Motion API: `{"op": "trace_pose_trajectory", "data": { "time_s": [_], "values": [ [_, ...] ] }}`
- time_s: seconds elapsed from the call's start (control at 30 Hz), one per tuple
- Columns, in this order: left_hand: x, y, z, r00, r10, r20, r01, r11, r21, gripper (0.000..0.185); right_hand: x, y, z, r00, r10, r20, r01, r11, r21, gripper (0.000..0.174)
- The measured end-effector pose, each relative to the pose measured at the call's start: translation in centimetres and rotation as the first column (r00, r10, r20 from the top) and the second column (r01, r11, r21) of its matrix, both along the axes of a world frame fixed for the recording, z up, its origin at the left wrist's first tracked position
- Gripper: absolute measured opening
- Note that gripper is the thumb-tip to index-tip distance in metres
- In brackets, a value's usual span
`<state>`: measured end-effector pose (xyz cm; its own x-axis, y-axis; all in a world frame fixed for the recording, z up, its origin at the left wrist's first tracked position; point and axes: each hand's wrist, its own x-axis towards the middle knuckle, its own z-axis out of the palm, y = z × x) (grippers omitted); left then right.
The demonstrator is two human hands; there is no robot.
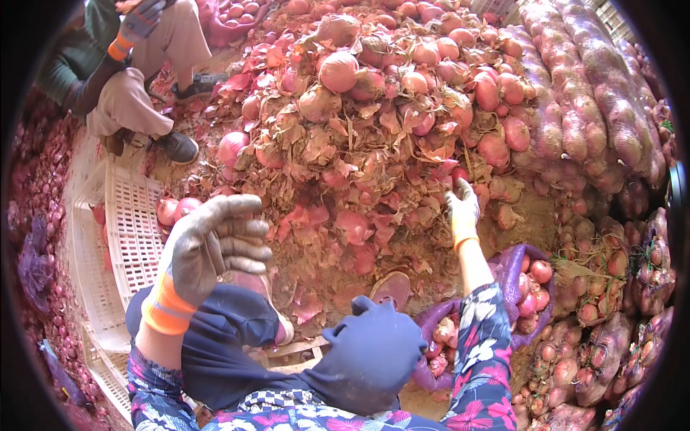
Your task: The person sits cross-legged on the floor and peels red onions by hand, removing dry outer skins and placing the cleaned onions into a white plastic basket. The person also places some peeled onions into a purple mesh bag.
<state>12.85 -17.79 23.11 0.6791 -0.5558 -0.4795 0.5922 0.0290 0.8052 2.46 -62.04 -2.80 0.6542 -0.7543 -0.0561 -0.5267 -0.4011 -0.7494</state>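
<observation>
My left hand (215, 248), in a soiled grey work glove with an orange cuff, is raised above my knee with its fingers apart and nothing in it. My right hand (463, 207), gloved the same way, reaches out to the right side of a heap of red onions (338, 71) and dry onion skins (323, 145). Its fingertips are at a small red onion (459, 174) at the heap's edge; whether they grip it I cannot tell. Below my right hand stand two open purple mesh bags (509, 269) (431, 323) holding onions, beside my right forearm.
White plastic crates (135, 226) stand at the left, with a few onions beside them. Filled onion sacks (582, 102) are stacked at the upper right, and more full net bags (598, 355) lie below. Another person (108, 81) with gloves sits at the upper left.
</observation>
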Motion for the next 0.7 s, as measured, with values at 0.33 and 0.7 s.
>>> {"op": "trace_pose_trajectory", "data": {
  "time_s": [0.33, 0.7],
  "values": [
    [-1.0, -3.8, 0.5, 0.998, -0.025, -0.062, 0.039, 0.973, 0.228, 0.042, 5.3, -1.5, -1.4, 0.975, -0.033, -0.218, 0.051, 0.996, 0.079, 0.09],
    [-4.1, -6.3, -0.3, 0.985, -0.17, -0.044, 0.175, 0.934, 0.31, 0.047, 2.7, 0.7, -1.3, 0.969, 0.004, -0.245, 0.018, 0.996, 0.088, 0.09]
  ]
}}
